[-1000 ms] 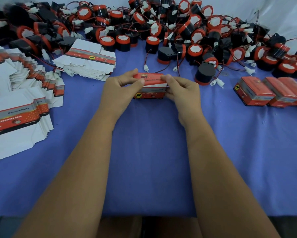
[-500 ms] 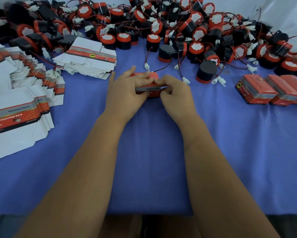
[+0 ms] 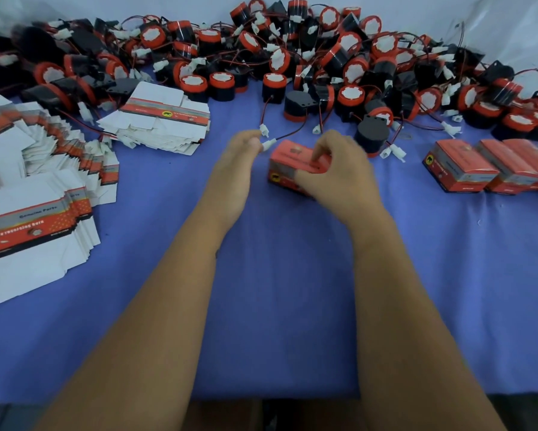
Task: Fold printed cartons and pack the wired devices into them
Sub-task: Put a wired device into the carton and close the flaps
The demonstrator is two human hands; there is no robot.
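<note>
right hand (image 3: pixel 339 169): fingers curled over red carton (image 3: pixel 295 164), gripping it
left hand (image 3: pixel 233 169): just left of carton, apart from it, fingertips at white connector (image 3: pixel 269 144); grip unclear
carton: centre of blue table (image 3: pixel 277 290)

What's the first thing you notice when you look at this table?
A huge tangled heap of black-and-red wired devices fills the far edge of the blue table. In the middle, the right hand grips a red carton. White flat cartons fan out on the left.
</note>
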